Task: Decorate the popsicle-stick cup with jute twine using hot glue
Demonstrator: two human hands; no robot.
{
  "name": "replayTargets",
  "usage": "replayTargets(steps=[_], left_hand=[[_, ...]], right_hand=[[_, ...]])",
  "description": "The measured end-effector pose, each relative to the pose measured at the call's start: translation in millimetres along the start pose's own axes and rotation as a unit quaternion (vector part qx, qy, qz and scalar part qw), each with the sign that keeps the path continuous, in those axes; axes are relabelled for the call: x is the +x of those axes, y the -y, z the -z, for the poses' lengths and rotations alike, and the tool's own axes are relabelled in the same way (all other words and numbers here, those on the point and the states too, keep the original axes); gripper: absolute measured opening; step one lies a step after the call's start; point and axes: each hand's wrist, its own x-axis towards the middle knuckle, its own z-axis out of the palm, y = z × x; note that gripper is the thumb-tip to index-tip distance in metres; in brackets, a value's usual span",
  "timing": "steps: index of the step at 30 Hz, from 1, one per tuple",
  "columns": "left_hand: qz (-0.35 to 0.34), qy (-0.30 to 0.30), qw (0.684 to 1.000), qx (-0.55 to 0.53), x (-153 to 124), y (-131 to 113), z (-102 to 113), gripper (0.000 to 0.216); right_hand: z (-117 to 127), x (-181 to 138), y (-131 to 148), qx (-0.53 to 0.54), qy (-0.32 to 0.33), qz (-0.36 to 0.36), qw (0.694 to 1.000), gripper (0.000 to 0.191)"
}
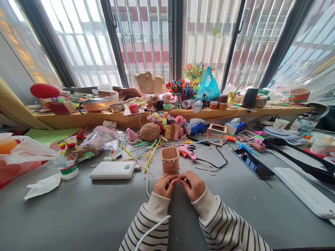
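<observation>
My left hand (165,185) and my right hand (192,184) meet fingertip to fingertip low over the grey table. Both are closed in a pinch on something small and thin that I cannot make out. Just beyond them stands a small brown basket-like container (170,161), upright, with a braided rim. Behind it to the right lies a pink glue gun (187,151) with a black cord. A pair of scissors (210,170) rests to the right of the container. A white cable (154,233) runs over my left sleeve.
Left of my hands lies a white power bank (113,170). A phone (253,162) rests at the right, beside a long white bar (300,191). Behind are a ball of twine (149,132), a wooden stick frame (216,134) and a crowded window ledge (125,120).
</observation>
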Motion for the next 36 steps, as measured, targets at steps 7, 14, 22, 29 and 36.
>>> replayTargets(steps=[7, 14, 22, 29, 36], left_hand=[[-0.005, -0.002, 1.000, 0.024, -1, 3, 0, 0.031], [0.019, -0.021, 0.998, 0.052, -2, 3, -1, 0.029], [0.023, -0.030, 0.998, 0.056, -1, -1, 0, 0.036], [0.035, -0.028, 0.999, 0.026, 0, -2, 2, 0.026], [0.030, -0.031, 0.999, -0.007, 12, -10, 6, 0.022]], right_hand=[[0, 0, 0, -0.005, 0.007, 0.001, 1.000, 0.015], [0, 1, 1, -0.002, 0.020, 0.017, 1.000, 0.013], [2, 2, 4, 0.004, 0.020, 0.025, 0.999, 0.013], [-2, 2, 4, 0.005, 0.003, 0.001, 1.000, 0.019], [2, 14, 8, 0.019, -0.009, 0.000, 1.000, 0.022]])
